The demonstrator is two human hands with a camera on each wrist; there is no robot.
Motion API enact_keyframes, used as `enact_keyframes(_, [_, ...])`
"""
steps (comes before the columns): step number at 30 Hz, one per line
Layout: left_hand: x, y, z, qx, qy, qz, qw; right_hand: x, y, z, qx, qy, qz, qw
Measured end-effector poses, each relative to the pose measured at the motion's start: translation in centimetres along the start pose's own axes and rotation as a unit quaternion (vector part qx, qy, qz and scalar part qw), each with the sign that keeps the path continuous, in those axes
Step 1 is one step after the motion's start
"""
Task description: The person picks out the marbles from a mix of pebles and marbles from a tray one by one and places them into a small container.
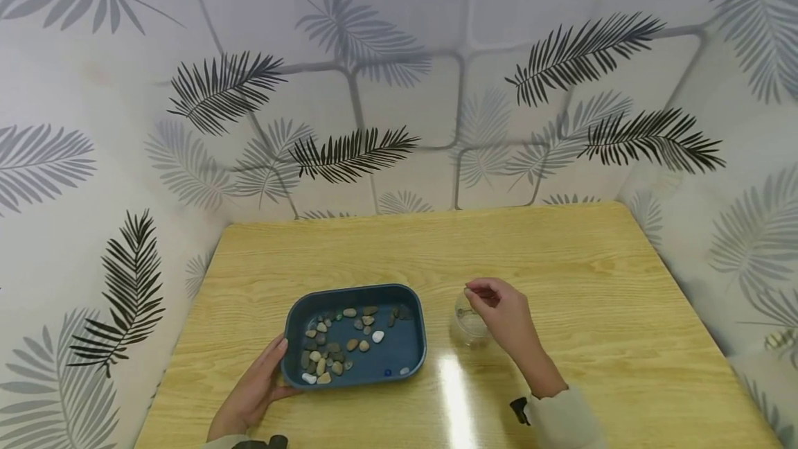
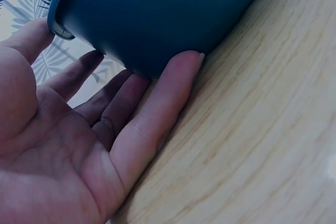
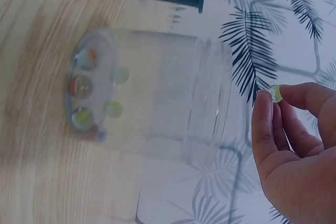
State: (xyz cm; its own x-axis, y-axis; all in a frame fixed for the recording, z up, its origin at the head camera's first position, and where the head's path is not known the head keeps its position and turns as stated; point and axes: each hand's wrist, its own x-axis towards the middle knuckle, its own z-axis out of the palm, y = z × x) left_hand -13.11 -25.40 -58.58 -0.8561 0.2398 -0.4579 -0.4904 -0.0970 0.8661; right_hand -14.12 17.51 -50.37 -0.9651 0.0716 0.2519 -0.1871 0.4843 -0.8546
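Above the mouth of a clear jar (image 3: 157, 98), my right hand (image 1: 503, 314) pinches a small yellow-green glass marble (image 3: 275, 93) between thumb and fingertip. Several glass marbles (image 3: 81, 86) lie at the jar's bottom, some with orange or green swirls. My left hand (image 1: 254, 383) is at the left end of a dark blue tray (image 1: 389, 348), its fairly straight fingers touching the outer wall and rim. The palm shows in the left wrist view, with one fingertip low by the table. Inside the tray lie several pebbles (image 1: 321, 366), mostly in its left half.
A blue marble (image 1: 388, 372) and a pale stone (image 1: 404, 371) lie near the tray's front right corner. The wooden table (image 1: 592, 276) backs onto a wall covering (image 1: 411, 102) with a feather-like leaf pattern. Light glares off the wood between tray and jar.
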Motion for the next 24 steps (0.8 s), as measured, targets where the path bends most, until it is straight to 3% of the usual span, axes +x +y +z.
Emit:
enact_keyframes(15, [0.1,-0.2,-0.1,-0.001,-0.015,0.004,0.9999,-0.4,1.4,-0.4,-0.055,-0.028,0.032,0.998])
enact_keyframes(24, [0.0,0.0,-0.2,0.004,0.001,0.001,1.0,-0.2,1.6,-0.2,-0.066,-0.026,0.038,0.997])
